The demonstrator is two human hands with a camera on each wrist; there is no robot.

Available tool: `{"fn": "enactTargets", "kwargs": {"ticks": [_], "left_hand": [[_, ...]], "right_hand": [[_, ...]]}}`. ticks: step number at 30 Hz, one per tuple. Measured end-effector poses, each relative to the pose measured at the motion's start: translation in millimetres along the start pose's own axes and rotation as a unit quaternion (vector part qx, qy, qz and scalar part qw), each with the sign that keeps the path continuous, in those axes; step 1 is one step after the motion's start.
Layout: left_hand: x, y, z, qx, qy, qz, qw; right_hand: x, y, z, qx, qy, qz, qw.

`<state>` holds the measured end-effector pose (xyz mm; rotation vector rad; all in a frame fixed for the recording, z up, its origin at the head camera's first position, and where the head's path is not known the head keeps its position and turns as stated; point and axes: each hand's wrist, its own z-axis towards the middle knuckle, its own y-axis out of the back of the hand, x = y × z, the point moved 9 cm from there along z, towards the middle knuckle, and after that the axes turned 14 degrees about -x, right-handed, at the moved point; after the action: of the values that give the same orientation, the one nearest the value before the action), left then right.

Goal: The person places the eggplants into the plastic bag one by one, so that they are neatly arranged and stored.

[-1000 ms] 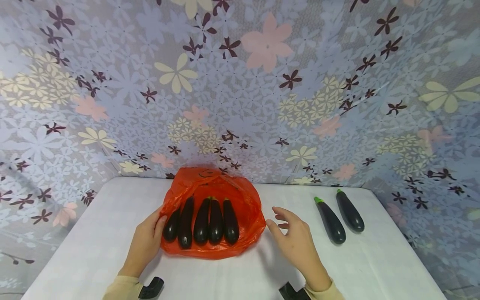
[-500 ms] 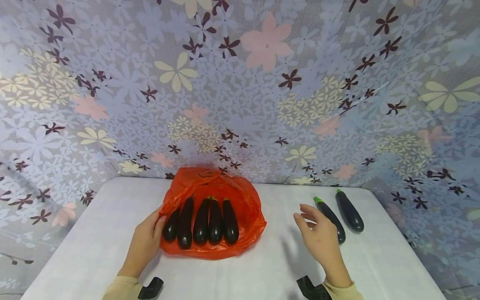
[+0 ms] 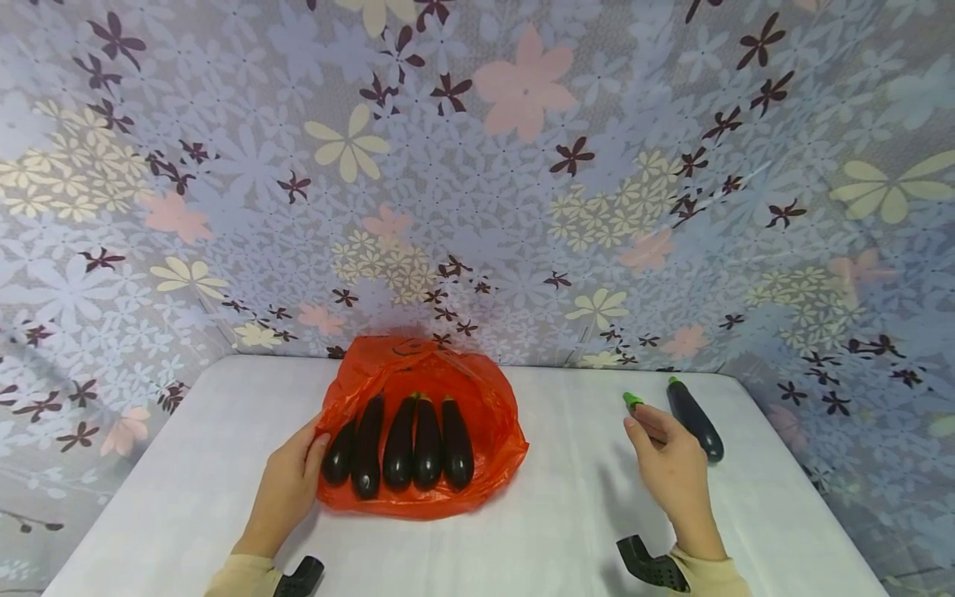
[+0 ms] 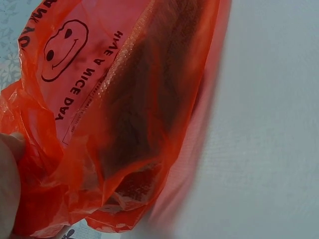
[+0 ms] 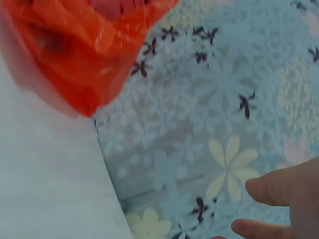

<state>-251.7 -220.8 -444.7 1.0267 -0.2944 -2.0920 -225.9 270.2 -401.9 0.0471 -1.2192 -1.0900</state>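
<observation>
An orange-red plastic bag (image 3: pixel 498 468) lies with its mouth facing me, holding several dark eggplants (image 3: pixel 399 452) side by side. My left hand (image 3: pixel 283 477) pinches the bag's left edge; in the left wrist view the bag's film (image 4: pixel 134 114) bunches beside my fingers. Over at the right, my right hand (image 3: pixel 677 473) hovers above a loose eggplant (image 3: pixel 632 400), covering most of it so that chiefly its green stem end shows. In the right wrist view, thumb and finger stand apart with nothing visible between them. A second loose eggplant (image 3: pixel 695 421) lies just right of that hand.
A white-covered table (image 3: pixel 552 531) carries everything. Behind it and at both sides hangs a floral-patterned cloth (image 3: pixel 522 207), meeting the table's far edge close behind the bag. White tabletop lies between the bag and the loose eggplants.
My right hand has moved right from the bag's right edge to over the nearer loose eggplant. The left hand and the bag stay in place.
</observation>
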Motion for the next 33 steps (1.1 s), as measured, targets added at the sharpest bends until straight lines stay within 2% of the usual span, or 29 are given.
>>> {"fn": "enactTargets", "kwargs": {"ticks": [12, 20, 25, 33], "left_hand": [[0.2, 0.7, 1.9, 0.0, 0.002, -0.003, 1.0], [-1.5, 0.8, 1.1, 0.012, 0.011, -0.002, 0.9999], [-1.1, -0.5, 0.5, 0.021, 0.019, -0.004, 0.9996], [-1.4, -1.7, -0.4, 0.032, 0.03, -0.006, 0.999]], "right_hand": [[-47.8, 14.7, 16.1, -0.046, -0.031, -0.036, 0.9978], [-78.9, 9.0, 19.1, -0.022, -0.094, -0.053, 0.9939], [-90.0, 6.4, 19.2, -0.021, -0.103, -0.07, 0.9919], [-108.4, 0.6, 19.6, 0.01, -0.123, -0.081, 0.989]]}}
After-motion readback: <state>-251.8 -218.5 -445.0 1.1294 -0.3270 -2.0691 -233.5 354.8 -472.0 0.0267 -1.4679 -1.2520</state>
